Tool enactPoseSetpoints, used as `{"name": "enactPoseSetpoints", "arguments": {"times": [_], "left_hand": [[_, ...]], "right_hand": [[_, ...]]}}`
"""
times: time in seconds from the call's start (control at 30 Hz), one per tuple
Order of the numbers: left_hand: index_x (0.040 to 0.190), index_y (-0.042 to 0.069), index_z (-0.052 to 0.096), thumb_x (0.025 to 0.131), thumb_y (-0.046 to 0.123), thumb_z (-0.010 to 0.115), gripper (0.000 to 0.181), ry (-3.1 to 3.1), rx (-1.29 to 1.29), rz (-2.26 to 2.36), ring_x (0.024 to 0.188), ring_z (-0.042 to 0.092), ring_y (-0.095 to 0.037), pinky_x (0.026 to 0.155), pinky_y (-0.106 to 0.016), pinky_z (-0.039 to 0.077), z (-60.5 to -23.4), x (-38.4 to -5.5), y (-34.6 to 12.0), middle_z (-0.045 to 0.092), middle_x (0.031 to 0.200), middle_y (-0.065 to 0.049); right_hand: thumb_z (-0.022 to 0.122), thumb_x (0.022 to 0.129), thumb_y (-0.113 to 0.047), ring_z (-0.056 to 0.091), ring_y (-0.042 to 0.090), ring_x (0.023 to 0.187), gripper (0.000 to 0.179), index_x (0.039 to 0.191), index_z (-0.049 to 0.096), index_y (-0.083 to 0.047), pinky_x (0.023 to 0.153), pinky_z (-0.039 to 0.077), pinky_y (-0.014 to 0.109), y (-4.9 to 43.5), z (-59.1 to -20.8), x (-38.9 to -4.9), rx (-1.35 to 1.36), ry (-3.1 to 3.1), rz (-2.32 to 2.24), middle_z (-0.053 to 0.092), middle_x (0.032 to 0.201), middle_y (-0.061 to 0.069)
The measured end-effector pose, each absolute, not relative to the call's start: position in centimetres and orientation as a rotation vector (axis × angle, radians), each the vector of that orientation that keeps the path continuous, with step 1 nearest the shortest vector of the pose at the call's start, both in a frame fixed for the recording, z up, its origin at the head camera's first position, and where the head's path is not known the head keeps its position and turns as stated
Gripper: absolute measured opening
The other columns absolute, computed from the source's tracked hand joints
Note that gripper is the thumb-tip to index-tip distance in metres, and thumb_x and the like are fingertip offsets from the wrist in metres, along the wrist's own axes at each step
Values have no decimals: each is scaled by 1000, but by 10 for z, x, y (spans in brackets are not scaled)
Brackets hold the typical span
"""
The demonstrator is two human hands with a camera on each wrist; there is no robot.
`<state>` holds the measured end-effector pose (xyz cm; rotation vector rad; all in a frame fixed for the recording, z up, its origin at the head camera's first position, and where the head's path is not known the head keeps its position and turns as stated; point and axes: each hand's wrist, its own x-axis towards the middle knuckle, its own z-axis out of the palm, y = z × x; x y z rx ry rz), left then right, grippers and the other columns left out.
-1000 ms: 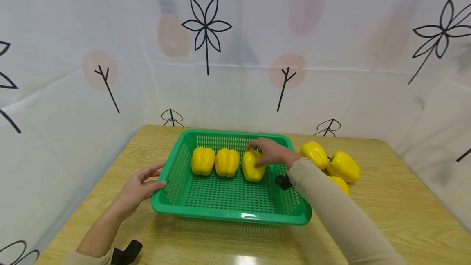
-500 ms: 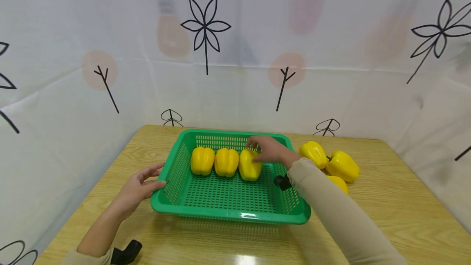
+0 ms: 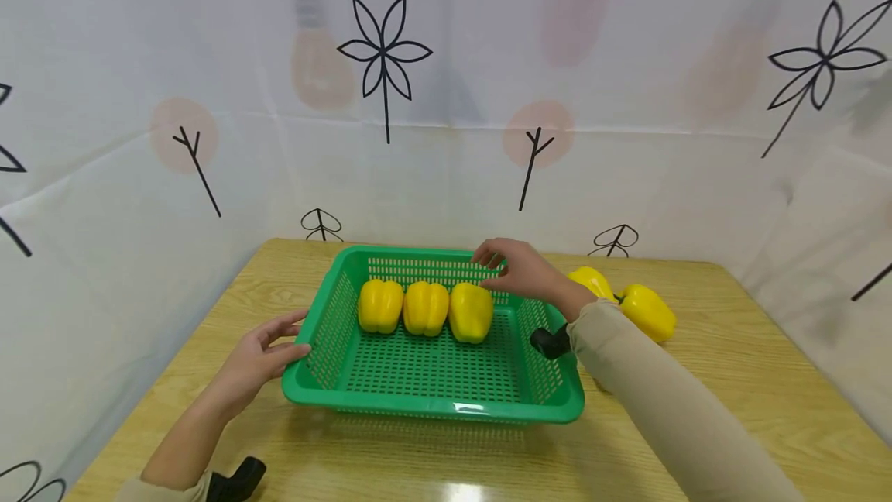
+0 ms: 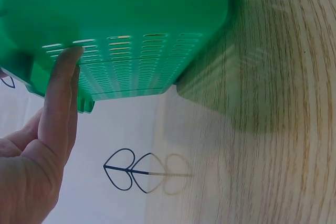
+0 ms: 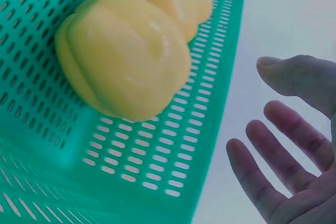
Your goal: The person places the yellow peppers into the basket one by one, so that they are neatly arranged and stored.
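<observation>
A green plastic basket (image 3: 432,407) with slotted walls stands on the table. My left hand (image 3: 261,362) holds its left side, thumb on the rim. In the left wrist view the left fingers (image 4: 62,85) lie along the outer wall below the rim. Three yellow bell peppers sit in a row inside: a left one (image 3: 380,307), a middle one (image 3: 426,309) and a right one (image 3: 471,313). Just above and right of the right pepper is my right hand (image 3: 523,271), fingers loosely bent with nothing in them. The right wrist view shows a gap between this hand and the pepper (image 5: 126,56).
More yellow bell peppers lie right of the basket, one farther right (image 3: 648,312) and one behind the right forearm (image 3: 592,281). The wooden table (image 3: 739,347) meets a white patterned cloth backdrop (image 3: 446,177) at the back and sides.
The right pepper has shifted left until beside the middle one. My right hand has let go of it and moved up and right. The left hand stays on the basket.
</observation>
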<state>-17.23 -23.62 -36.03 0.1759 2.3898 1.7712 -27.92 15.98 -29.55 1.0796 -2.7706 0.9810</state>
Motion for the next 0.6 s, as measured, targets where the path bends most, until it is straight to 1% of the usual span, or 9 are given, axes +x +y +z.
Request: {"name": "enactPoseSetpoints", "arguments": {"times": [0.1, 0.23, 0.4, 0.6], "left_hand": [[147, 8, 28, 92, 20, 60, 64, 2386, 177, 1778, 119, 45, -37, 83, -43, 46, -361, -172, -237, 34, 135, -21], [147, 8, 28, 92, 19, 60, 64, 2380, 180, 1784, 118, 46, -36, 84, -44, 46, -360, -172, -237, 34, 136, -21], [147, 6, 28, 92, 20, 60, 65, 2384, 194, 1781, 119, 46, -37, 83, -44, 46, -360, -171, -236, 34, 135, -22], [145, 8, 31, 90, 22, 63, 65, 2375, 147, 1793, 116, 49, -33, 82, -40, 48, -359, -171, -235, 36, 133, -20]], "right_hand": [[70, 82, -5, 57, 31, 94, 29, 110, 60, -2, 77, 50, 38, 161, -290, -273, 1064, -2751, 1004, 60, 106, 12], [70, 82, -3, 57, 32, 94, 29, 109, 60, 0, 78, 50, 41, 163, -286, -267, 1070, -2698, 1021, 60, 104, 9], [71, 80, -2, 57, 28, 92, 29, 107, 60, 1, 77, 50, 43, 169, -282, -260, 1071, -2642, 1015, 61, 102, 9], [71, 80, 0, 58, 31, 91, 29, 106, 60, 2, 77, 50, 44, 179, -280, -253, 1058, -2597, 1034, 62, 102, 9]]}}
